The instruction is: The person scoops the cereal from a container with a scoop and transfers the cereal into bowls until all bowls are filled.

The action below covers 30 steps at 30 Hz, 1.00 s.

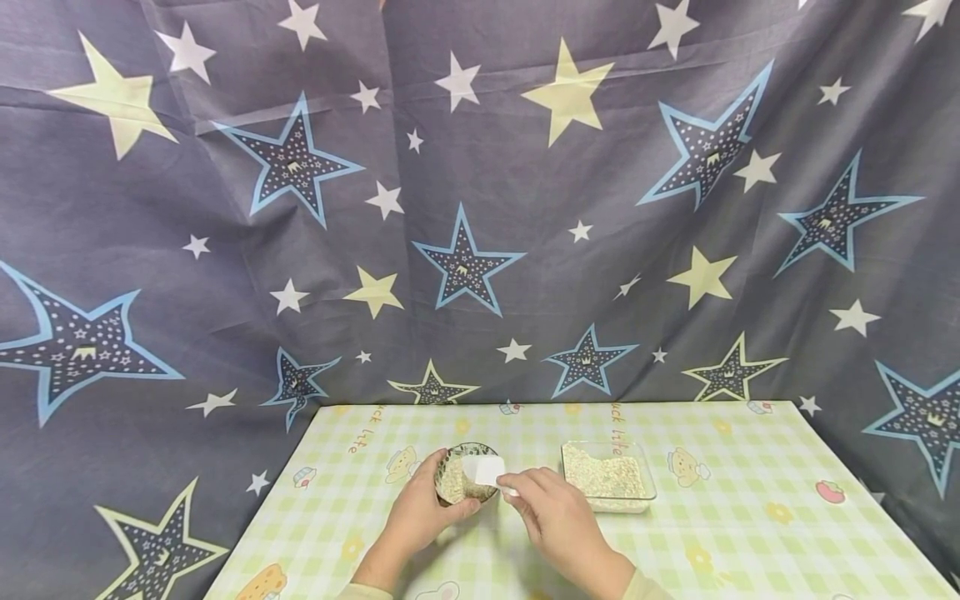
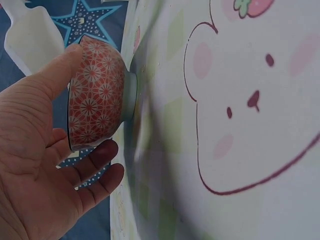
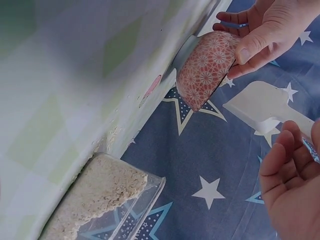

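Note:
A small bowl (image 2: 97, 97), red with pale flower shapes outside, stands with its foot right at the tabletop. My left hand (image 1: 423, 508) grips it from the left, thumb at the rim and fingers around the far side. Pale flakes like oats (image 1: 450, 483) lie inside the bowl. My right hand (image 1: 555, 517) pinches the handle of a white scoop (image 3: 262, 102), whose blade overlaps the bowl's opening in the head view. From the right wrist, the blade shows just beyond the rim, with no flakes visible on it.
Right of the bowl sits a clear rectangular container (image 1: 651, 492) holding more of the flakes (image 3: 105, 185). Some loose flakes (image 3: 112, 137) are scattered beside it. A green checked cloth (image 1: 750, 533) covers the table; a starry curtain (image 1: 480, 167) hangs behind its far edge.

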### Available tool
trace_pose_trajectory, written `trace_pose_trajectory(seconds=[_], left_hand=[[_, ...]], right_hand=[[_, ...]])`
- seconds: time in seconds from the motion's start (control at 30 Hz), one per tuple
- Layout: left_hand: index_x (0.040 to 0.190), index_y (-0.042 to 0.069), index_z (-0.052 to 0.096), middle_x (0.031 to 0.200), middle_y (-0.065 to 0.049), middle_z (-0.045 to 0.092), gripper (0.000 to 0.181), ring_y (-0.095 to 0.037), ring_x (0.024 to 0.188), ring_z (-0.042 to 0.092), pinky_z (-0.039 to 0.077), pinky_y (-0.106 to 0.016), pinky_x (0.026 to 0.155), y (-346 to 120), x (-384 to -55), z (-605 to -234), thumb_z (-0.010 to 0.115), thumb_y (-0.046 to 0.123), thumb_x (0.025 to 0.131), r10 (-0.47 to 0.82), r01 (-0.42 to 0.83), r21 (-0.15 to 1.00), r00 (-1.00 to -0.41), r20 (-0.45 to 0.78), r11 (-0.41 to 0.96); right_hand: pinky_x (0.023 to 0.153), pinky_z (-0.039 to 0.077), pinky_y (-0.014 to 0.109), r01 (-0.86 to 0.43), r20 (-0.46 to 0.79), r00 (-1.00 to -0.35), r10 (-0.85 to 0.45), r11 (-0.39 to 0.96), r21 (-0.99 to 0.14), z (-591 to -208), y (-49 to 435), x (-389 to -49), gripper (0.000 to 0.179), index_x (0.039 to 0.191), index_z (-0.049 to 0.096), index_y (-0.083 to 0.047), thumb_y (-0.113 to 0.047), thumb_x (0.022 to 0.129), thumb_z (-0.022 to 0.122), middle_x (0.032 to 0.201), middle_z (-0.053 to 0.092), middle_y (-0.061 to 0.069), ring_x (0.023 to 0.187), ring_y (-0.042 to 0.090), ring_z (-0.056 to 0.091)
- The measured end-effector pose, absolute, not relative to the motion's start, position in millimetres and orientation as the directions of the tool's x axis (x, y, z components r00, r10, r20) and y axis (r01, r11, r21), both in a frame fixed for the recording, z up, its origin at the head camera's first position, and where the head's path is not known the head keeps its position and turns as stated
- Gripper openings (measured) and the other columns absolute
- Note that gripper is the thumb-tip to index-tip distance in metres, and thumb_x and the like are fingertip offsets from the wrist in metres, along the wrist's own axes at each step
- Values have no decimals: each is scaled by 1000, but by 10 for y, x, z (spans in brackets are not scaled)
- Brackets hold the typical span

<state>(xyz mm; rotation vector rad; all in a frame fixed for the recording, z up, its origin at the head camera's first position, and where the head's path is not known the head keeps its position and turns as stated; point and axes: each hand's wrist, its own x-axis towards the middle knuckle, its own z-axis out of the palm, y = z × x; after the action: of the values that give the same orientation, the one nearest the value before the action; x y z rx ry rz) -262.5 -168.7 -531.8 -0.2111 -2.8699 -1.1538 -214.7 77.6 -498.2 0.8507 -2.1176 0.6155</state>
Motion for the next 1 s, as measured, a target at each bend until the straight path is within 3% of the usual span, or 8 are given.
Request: trace_pose_trajectory(seconds=[0.4, 0.53, 0.63, 0.73, 0.83, 0.97, 1.0], left_hand=[[162, 2, 39, 161, -26, 51, 112, -49, 144, 53, 48, -68, 114, -1666, -2623, -5294, 91, 56, 79, 111, 142, 680, -990, 89, 720], [162, 3, 39, 161, -25, 52, 111, -49, 144, 54, 49, -68, 114, -1673, -2628, -5307, 92, 56, 79, 106, 137, 684, -991, 87, 716], [162, 3, 39, 160, -25, 52, 111, -48, 143, 55, 49, -68, 113, -1676, -2628, -5316, 91, 56, 79, 105, 134, 686, -991, 85, 715], [162, 3, 40, 159, -25, 53, 111, -49, 142, 55, 49, -68, 112, -1676, -2628, -5316, 92, 55, 79, 102, 131, 679, -991, 83, 722], [162, 3, 40, 160, -24, 52, 111, -49, 144, 54, 48, -68, 114, -1674, -2627, -5305, 92, 56, 79, 96, 124, 668, -992, 78, 734], [161, 3, 41, 162, -24, 51, 110, -48, 147, 52, 45, -66, 118, -1668, -2630, -5270, 91, 55, 79, 102, 131, 656, -991, 83, 743], [161, 2, 41, 162, -24, 50, 110, -48, 147, 51, 45, -66, 119, -1665, -2631, -5260, 91, 55, 79, 106, 137, 654, -991, 86, 744]], right_hand=[[76, 61, 19, -747, 817, -466, -340, 647, -157, -4969, 793, -2147, 18, 121, 74, -20, -21, 104, 69, 102, 77, -10, 89, 6, 71], [75, 61, 18, -755, 823, -470, -318, 628, -188, -4948, 801, -2141, 24, 120, 74, -19, -13, 96, 77, 103, 79, -7, 87, 7, 72], [74, 57, 13, -751, 809, -510, -293, 611, -252, -4925, 825, -2131, 32, 120, 75, -17, -7, 90, 80, 104, 79, -4, 81, 2, 66], [69, 49, 8, -733, 786, -565, -252, 590, -338, -4894, 872, -2126, 31, 122, 75, -15, -4, 93, 78, 106, 80, -3, 74, -5, 53], [61, 44, 9, -708, 756, -623, -204, 559, -432, -4849, 948, -2119, 26, 123, 75, -12, -3, 99, 72, 90, 72, -7, 68, -8, 42], [55, 46, 15, -629, 685, -719, -118, 531, -568, -4780, 1103, -2112, 20, 121, 76, -11, -7, 103, 68, 76, 59, -12, 65, -9, 44], [55, 47, 17, -603, 665, -741, -92, 526, -600, -4761, 1152, -2112, 19, 120, 77, -10, -8, 104, 68, 77, 62, -12, 65, -8, 46]])
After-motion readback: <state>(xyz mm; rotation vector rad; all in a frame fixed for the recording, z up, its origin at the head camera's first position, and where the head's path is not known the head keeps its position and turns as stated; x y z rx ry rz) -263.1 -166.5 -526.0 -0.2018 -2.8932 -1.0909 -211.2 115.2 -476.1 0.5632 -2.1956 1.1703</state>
